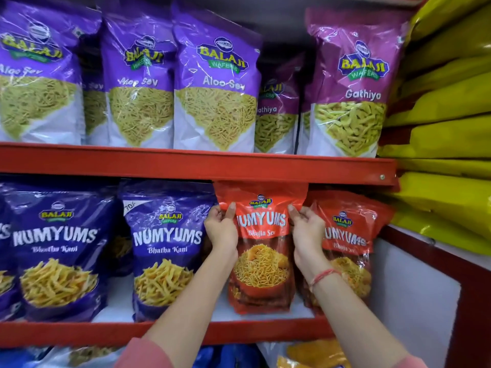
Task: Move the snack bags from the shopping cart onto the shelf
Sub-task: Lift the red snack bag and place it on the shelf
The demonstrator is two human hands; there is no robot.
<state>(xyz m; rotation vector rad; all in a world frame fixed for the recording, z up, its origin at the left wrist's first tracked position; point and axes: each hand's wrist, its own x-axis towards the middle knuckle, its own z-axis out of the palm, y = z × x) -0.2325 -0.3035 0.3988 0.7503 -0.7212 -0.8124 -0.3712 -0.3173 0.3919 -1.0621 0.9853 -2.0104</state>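
Note:
A red Numyums Bhujia Sev bag (pixel 261 264) stands upright on the middle red shelf (pixel 79 334), its top tucked under the shelf above. My left hand (pixel 221 229) grips its left edge and my right hand (pixel 307 232) grips its right edge, thumbs on the front. A second red bag of the same kind (pixel 350 248) stands just to its right, partly behind my right wrist. The shopping cart is out of view.
Blue Numyums bags (pixel 166 251) stand to the left on the same shelf. Purple Aloo Sev bags (pixel 216 83) and magenta Gathiya bags (pixel 353 86) fill the upper shelf (pixel 186 163). Yellow packs (pixel 446 107) are stacked at the right. More bags show below.

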